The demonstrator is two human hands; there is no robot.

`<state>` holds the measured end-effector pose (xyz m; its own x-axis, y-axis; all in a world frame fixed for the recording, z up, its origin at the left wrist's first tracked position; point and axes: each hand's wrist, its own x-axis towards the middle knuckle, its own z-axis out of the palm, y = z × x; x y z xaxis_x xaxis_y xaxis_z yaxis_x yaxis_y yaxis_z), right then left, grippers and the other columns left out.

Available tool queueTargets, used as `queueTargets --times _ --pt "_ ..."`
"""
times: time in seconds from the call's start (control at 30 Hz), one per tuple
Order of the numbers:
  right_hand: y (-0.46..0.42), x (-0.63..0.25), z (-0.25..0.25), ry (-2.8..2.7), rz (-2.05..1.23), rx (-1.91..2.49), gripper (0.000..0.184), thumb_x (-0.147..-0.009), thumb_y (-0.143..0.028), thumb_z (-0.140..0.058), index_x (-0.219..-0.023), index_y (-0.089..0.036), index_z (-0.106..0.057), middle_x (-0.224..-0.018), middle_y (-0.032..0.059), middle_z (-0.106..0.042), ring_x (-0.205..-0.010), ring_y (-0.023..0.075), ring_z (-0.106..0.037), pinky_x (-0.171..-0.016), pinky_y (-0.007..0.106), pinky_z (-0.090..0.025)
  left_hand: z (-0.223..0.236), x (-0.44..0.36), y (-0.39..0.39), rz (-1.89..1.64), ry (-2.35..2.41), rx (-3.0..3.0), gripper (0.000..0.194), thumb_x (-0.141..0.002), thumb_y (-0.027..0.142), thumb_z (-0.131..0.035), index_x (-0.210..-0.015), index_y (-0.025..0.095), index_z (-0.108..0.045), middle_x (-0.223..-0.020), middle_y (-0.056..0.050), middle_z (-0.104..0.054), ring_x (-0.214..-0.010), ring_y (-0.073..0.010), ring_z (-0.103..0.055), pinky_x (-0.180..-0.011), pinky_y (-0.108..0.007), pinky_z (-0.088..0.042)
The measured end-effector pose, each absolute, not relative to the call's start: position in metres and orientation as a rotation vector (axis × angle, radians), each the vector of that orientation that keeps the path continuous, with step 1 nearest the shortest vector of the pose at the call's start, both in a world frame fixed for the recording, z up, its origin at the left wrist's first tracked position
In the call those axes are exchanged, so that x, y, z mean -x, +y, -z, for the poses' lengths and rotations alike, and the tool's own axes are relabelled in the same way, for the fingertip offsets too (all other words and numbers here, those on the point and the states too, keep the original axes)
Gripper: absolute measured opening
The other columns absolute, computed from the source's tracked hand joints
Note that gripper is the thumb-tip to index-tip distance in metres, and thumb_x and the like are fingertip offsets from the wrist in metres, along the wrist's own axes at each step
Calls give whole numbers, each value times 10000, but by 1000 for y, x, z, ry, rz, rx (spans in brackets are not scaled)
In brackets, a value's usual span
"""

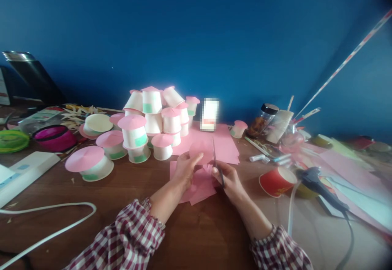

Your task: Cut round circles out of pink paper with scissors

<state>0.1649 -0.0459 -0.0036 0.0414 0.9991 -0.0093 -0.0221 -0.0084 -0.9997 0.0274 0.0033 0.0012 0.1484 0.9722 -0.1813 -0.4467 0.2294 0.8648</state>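
Note:
Between the thumb and fingers of my left hand (186, 170) is a round piece of pink paper (199, 151). My right hand (228, 178) is closed round the handles of a pair of dark scissors (214, 156), whose blades point up beside the right edge of the round. Under both hands lie pink paper scraps (200, 186) on the brown table (202, 229). Behind them is a stack of pink sheets (225, 141). Whether the blades touch the paper I cannot tell.
Left of my hands several paper cups with pink cone tops (132, 131) stand piled up. To the right are a red paper cup (277, 181), a glue gun (321, 188), a glass jar (263, 119) and loose pink sheets (346, 160). A white cable (61, 209) curves across the left front.

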Motion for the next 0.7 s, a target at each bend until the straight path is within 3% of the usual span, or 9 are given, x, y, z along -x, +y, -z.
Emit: queueTargets --times 0.7 --pt "-45 -164 4 -1120 -1225 1233 501 -639 -488 -746 -984 -133 -665 -623 -18 -529 -508 99 -462 -482 230 -437 5 -28 5 -1154 957 -723 391 -597 426 -756 -866 160 -656 -729 -76 -666 -641 -192 -626 -576 -280 -455"
